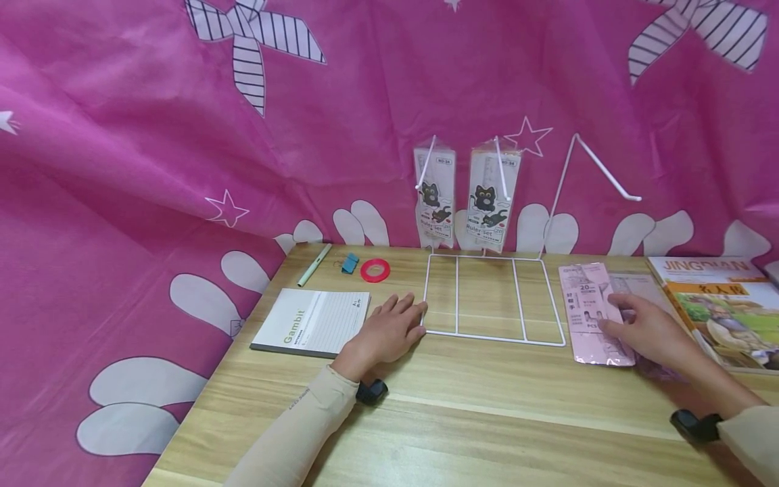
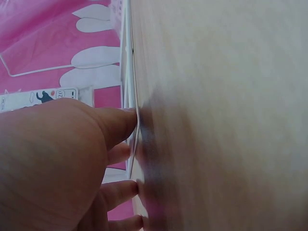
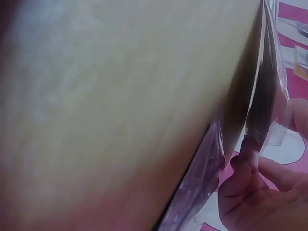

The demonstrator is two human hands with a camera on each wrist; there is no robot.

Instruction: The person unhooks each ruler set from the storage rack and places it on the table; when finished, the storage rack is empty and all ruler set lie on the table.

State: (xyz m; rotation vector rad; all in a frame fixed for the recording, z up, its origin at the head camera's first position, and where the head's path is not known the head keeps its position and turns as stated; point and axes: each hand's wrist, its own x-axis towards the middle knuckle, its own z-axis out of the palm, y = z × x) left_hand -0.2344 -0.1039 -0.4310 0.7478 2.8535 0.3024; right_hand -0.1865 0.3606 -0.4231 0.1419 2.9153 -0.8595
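My right hand [image 1: 654, 331] pinches a pink ruler-set packet [image 1: 587, 297] by its right edge. In the right wrist view the packet [image 3: 262, 96] is seen edge-on, tilted up from the table between thumb and fingers. A second pinkish clear-wrapped packet [image 1: 635, 284] lies partly hidden under it. My left hand [image 1: 389, 328] rests with spread fingers at the front left corner of a white wire display rack [image 1: 493, 338]; in the left wrist view the thumb touches its wire [image 2: 129, 72]. Two cat-printed ruler sets, one left [image 1: 436, 196] and one right [image 1: 494, 199], hang from its hooks.
The rack's right hook [image 1: 608, 168] holds nothing. A notebook [image 1: 310, 321], green pen [image 1: 314, 265], blue binder clip [image 1: 349, 264] and red tape roll [image 1: 374, 270] lie at left. Magazines [image 1: 724, 311] lie at right. A pink curtain [image 1: 365, 101] hangs behind the table [image 1: 475, 419].
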